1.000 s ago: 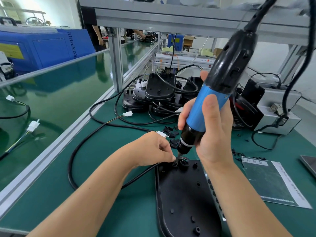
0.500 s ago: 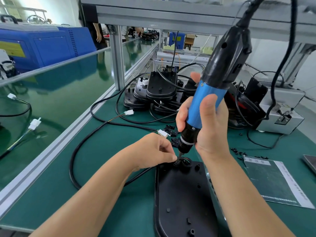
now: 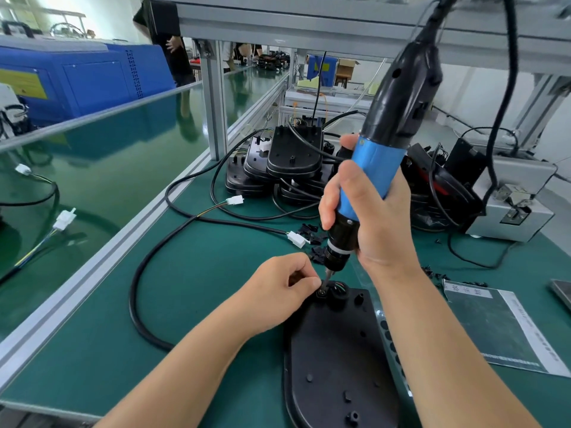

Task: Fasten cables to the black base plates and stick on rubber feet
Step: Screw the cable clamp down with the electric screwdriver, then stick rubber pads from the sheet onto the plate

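A worker's right hand [image 3: 370, 217] grips a blue-and-black electric screwdriver [image 3: 375, 168], its bit pointing down at the cable clamp [image 3: 332, 288] on the far end of a black base plate [image 3: 336, 359]. The plate lies flat on the green bench mat [image 3: 191, 304], directly in front of the person. The left hand [image 3: 278, 288], fingers curled, pinches at the clamp right beside the bit; what it holds is too small to tell. A black cable [image 3: 136, 288] loops from the clamp leftward across the mat, ending in a white connector [image 3: 296, 239]. Behind, more base plates [image 3: 290, 156] sit stacked with their cables. A grey metal box [image 3: 513, 205] stands at right, near a label sheet [image 3: 494, 325].
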`<control>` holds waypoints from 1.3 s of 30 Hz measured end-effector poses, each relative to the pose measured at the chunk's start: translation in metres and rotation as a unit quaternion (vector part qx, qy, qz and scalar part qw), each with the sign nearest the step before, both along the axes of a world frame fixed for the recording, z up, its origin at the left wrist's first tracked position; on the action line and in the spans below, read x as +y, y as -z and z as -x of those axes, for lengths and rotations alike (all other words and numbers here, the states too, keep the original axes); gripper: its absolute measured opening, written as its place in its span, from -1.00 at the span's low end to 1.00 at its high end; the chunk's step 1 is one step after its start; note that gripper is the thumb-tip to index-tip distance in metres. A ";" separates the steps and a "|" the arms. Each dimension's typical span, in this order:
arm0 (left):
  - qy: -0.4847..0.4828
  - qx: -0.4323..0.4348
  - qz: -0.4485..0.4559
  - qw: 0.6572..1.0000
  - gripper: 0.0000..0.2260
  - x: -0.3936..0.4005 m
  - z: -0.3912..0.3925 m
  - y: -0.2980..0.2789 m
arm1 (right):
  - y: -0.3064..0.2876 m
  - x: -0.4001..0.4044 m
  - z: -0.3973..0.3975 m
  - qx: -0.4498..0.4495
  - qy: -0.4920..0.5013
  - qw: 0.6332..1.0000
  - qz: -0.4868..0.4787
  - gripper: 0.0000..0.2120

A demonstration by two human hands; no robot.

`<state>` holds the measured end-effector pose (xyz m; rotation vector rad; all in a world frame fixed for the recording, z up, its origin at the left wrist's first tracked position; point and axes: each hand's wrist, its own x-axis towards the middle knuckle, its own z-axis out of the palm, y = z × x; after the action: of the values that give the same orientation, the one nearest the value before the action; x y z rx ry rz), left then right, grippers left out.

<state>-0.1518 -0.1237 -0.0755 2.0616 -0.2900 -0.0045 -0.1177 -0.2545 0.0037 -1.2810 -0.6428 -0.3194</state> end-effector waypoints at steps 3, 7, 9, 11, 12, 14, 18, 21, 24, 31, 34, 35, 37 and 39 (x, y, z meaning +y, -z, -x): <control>-0.012 -0.011 0.000 1.000 -0.80 -0.002 0.002 0.002 | -0.001 0.003 -0.004 0.004 0.026 1.000 0.012 -0.67; -0.026 -0.004 0.012 1.000 -0.81 -0.003 0.000 0.001 | 0.001 0.007 -0.005 -0.008 0.030 0.999 0.013 -0.68; -0.027 -0.003 0.013 1.000 -0.83 -0.003 0.000 0.001 | 0.002 0.007 -0.003 -0.009 0.009 1.000 0.010 -0.72; -0.024 -0.006 0.013 1.000 -0.82 -0.003 0.001 0.001 | 0.002 0.006 -0.001 -0.010 -0.006 1.000 0.009 -0.72; -0.025 -0.008 0.012 1.000 -0.82 -0.003 0.002 0.001 | 0.002 0.005 -0.001 -0.010 -0.009 1.000 0.011 -0.73; -0.030 -0.013 0.010 0.999 -0.83 -0.003 0.003 0.002 | 0.001 0.004 0.000 -0.009 -0.012 1.000 0.019 -0.73; -0.042 -0.020 0.006 0.999 -0.83 -0.005 0.003 0.004 | 0.001 0.003 -0.002 0.001 0.002 1.000 0.023 -0.69; -0.043 -0.028 -0.003 0.999 -0.81 -0.004 0.004 0.004 | 0.002 0.003 -0.004 0.013 -0.010 1.000 0.020 -0.73; -0.040 -0.032 -0.007 0.999 -0.79 -0.002 0.004 0.005 | 0.003 0.002 -0.005 0.007 -0.011 1.000 0.028 -0.75; -0.025 -0.029 -0.008 0.999 -0.82 0.002 0.005 0.005 | -0.008 -0.013 -0.005 0.016 0.008 0.998 -0.057 -0.54; 0.014 -0.021 -0.001 1.000 -0.90 0.007 0.008 0.002 | -0.016 -0.045 -0.011 0.056 0.067 0.991 -0.103 -0.63; 0.028 -0.020 -0.008 0.999 -0.86 0.009 0.010 0.001 | -0.016 -0.059 -0.013 0.071 0.109 0.986 -0.100 -0.63; 0.036 -0.030 -0.037 0.998 -0.81 0.013 0.012 -0.001 | -0.007 -0.088 -0.019 0.102 0.204 0.970 -0.082 -0.66; 0.026 -0.037 -0.052 0.998 -0.81 0.016 0.013 -0.005 | 0.007 -0.117 -0.026 0.137 0.280 0.948 -0.069 -0.70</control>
<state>-0.1644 -0.1076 -0.0700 2.1601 -0.3960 0.0265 -0.0921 -0.3719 -0.0038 -1.3255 -0.0054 -0.6279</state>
